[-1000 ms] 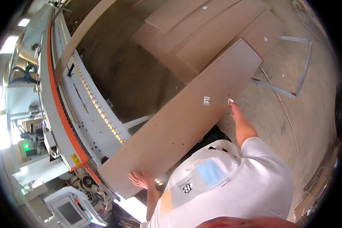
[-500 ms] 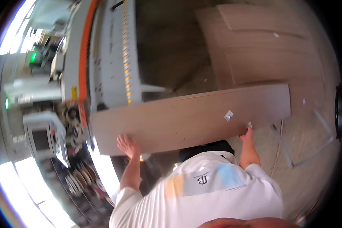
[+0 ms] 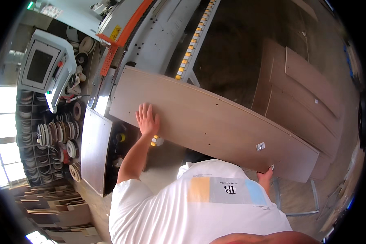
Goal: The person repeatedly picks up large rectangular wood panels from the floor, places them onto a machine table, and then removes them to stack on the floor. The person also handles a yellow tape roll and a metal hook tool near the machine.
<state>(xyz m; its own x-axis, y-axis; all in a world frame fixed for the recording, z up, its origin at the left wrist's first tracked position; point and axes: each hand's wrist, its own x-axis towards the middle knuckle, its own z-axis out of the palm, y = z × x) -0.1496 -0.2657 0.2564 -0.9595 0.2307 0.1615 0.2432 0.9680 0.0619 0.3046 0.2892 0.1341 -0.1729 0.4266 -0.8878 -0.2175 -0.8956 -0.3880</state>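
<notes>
In the head view, a long wooden panel runs slantwise from the machine at upper left down toward the lower right, held up in the air by both hands. The left hand lies flat on the panel's top face near its left end, fingers spread wide and pointing away from the person, palm pressing the surface just in from the near long edge. The right hand grips the near long edge close to the panel's right end, fingers curled under the board so that only the knuckles and thumb side show; its grip is closed on the panel's edge. The two hands are well apart, with most of the panel's length between them.

The panel is a pale grey-brown board with a fine wood grain, a thin lighter band along its long edges, a few small drilled holes on its face and a small white sticker near the right end. Its left end sits over the grey edge of the machine, beside an orange strip and a row of yellow rollers. More brown boards lie stacked on the floor beyond the panel's far edge.
</notes>
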